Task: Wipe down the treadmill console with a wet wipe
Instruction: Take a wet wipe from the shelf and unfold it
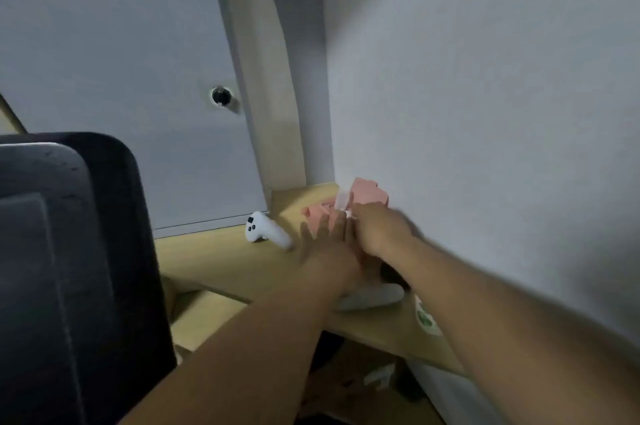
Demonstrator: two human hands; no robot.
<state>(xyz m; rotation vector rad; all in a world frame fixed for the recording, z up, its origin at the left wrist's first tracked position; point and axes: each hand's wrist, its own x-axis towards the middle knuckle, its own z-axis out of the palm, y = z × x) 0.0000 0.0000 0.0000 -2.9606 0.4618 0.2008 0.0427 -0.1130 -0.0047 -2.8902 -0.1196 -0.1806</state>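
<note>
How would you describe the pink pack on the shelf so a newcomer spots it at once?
Follow the light wooden shelf right to where it meets the white wall. The pink wipe pack lies in that corner, partly under the left hand and right hand. It is the only pink thing there; the controller to its left is white.

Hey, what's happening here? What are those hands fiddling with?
A person is getting at a pink pack of wipes lying on a wooden shelf against the wall. The left hand lies flat on it, while the right hand is curled at its white flap, apparently opening it; blur hides the exact grip. No loose wipe shows yet, and the dark treadmill console on the left is untouched. A white controller lies nearby.
</note>
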